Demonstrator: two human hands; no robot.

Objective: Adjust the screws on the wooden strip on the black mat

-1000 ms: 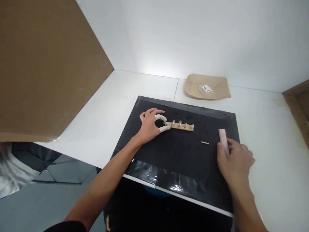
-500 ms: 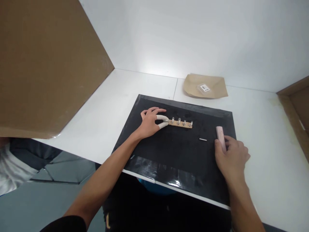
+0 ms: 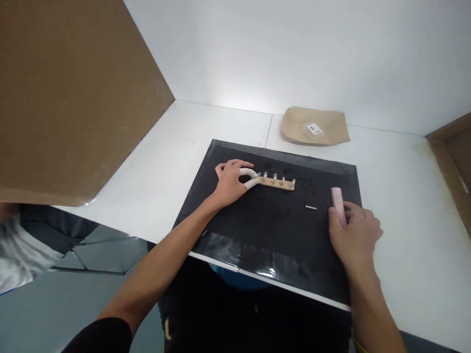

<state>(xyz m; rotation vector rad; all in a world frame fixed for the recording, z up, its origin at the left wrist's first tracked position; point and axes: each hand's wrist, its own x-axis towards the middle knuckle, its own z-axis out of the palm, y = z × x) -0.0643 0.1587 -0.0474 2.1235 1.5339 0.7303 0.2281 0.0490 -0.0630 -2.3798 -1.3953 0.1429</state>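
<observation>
A black mat [image 3: 272, 230] lies on the white table. My left hand [image 3: 231, 182], with white wraps on thumb and index finger, pinches the left end of a small wooden strip [image 3: 276, 183] that carries several metal pegs. My right hand [image 3: 353, 236] rests on the mat's right side and grips a pale pink bar [image 3: 337, 202], whose upper end sticks out past the fingers. A short thin metal pin [image 3: 311, 207] lies loose on the mat between the strip and the pink bar.
A brown paper bag with a small clear labelled packet [image 3: 315, 126] sits at the back of the table. A cardboard panel [image 3: 69, 98] stands at the left. A wooden edge [image 3: 451, 157] borders the right. Another person's clothing [image 3: 22, 245] shows at lower left.
Both hands keep their holds on the strip and the pink bar. The view has shifted slightly; nothing on the mat has visibly moved.
</observation>
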